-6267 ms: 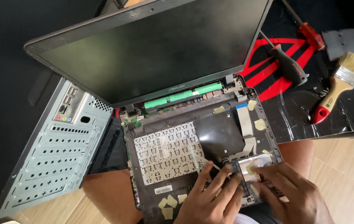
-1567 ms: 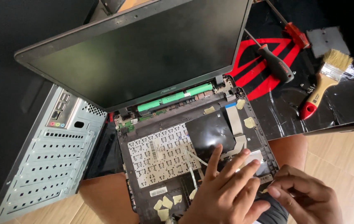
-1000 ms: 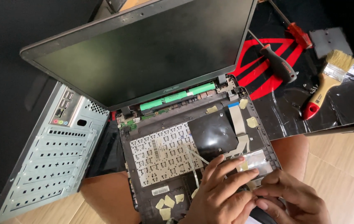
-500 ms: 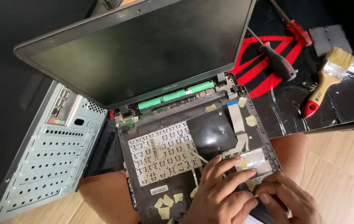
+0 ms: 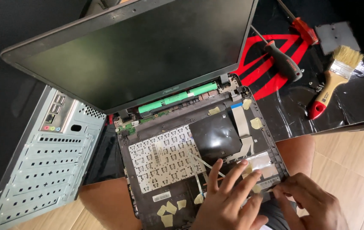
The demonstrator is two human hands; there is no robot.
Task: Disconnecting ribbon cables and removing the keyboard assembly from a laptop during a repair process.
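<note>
The right hand [image 5: 312, 204] pinches its fingertips together on the near right edge of the opened laptop base [image 5: 199, 166], at a thin strip by the silvery touchpad panel [image 5: 262, 164]; what exactly sits between the fingertips is too small to tell. The left hand [image 5: 231, 200] lies flat just beside it, to the left, fingers spread and pressing on the same panel and the near end of the flat ribbon cable [image 5: 241, 132], holding nothing. That cable runs with its long axis from the far right corner of the base toward the hands, so both hands are at its near end, the left hand closer to it. Left of the fingers lies the pale back of the keyboard [image 5: 165, 157], with bits of yellow tape near it. The base rests across the person's knees, its screen [image 5: 135, 51] tilted away. Far right on a black mat lie two screwdrivers [image 5: 282, 59] and a paintbrush [image 5: 333, 81]; to the left stands a grey computer case [image 5: 45, 157].
</note>
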